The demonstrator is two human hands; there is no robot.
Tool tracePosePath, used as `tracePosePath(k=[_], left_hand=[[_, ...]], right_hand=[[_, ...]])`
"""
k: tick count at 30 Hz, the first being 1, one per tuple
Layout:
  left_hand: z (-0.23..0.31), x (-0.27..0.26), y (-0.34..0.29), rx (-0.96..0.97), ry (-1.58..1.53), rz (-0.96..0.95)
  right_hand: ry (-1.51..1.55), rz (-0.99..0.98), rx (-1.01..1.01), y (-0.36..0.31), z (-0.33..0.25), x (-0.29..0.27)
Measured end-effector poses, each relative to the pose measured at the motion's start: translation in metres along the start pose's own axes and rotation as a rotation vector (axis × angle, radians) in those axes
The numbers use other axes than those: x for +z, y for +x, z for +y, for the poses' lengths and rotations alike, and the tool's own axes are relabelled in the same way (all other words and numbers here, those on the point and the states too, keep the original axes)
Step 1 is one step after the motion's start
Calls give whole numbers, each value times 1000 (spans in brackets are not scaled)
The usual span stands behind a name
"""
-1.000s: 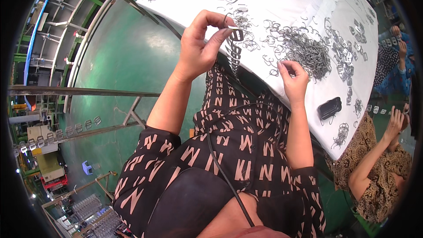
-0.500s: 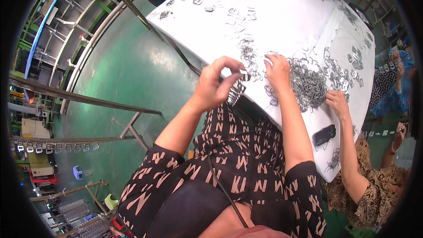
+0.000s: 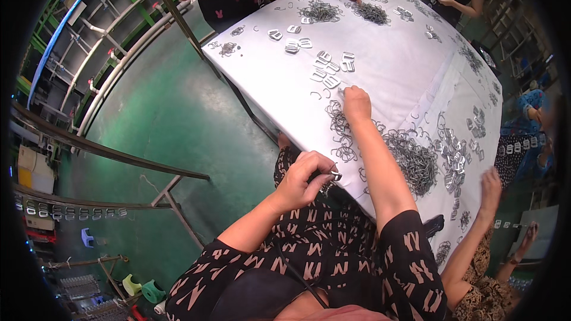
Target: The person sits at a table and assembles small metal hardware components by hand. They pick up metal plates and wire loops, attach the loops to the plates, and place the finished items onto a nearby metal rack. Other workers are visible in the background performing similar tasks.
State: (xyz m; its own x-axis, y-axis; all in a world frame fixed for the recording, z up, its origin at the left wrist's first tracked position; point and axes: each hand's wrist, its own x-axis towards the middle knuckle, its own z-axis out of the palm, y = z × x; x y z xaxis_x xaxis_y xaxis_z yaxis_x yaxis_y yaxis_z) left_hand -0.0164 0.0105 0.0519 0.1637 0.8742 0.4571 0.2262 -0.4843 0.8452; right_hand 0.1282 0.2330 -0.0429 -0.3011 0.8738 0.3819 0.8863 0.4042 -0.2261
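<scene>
My left hand (image 3: 304,179) is closed at the table's near edge, thumb and fingers pinching a small metal buckle (image 3: 336,176). Below it, partly hidden by the hand, hang more linked metal pieces. Farther out over the white table (image 3: 392,47), my right hand (image 3: 357,106) has its fingers drawn together in a pinch. Its fingertips are at the near side of a group of flat silver buckles (image 3: 331,81); what they grip is too small to make out. Curved wire hooks (image 3: 340,120) lie loose beside my right wrist.
A dense heap of grey wire hooks (image 3: 416,169) lies right of my right forearm, with more buckles (image 3: 454,157) beyond. A co-worker's blurred hand (image 3: 491,190) is at the right edge. Other people work around the far side. A metal frame (image 3: 113,151) stands at left.
My right hand has moved from the hooks away across the table to the buckles. My left hand sits lower in the picture, still gripping metal pieces. The co-worker's hand has left the hook heap.
</scene>
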Motion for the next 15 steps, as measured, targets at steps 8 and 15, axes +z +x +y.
tracePosePath(k=[8,15], left_hand=[[-6,12,8,-32,138,98],[-1,30,9,-20,209,45]], right_hand=[[1352,-64,444,-90,-41,-116],[1230,7,352,-147,-54,-156]])
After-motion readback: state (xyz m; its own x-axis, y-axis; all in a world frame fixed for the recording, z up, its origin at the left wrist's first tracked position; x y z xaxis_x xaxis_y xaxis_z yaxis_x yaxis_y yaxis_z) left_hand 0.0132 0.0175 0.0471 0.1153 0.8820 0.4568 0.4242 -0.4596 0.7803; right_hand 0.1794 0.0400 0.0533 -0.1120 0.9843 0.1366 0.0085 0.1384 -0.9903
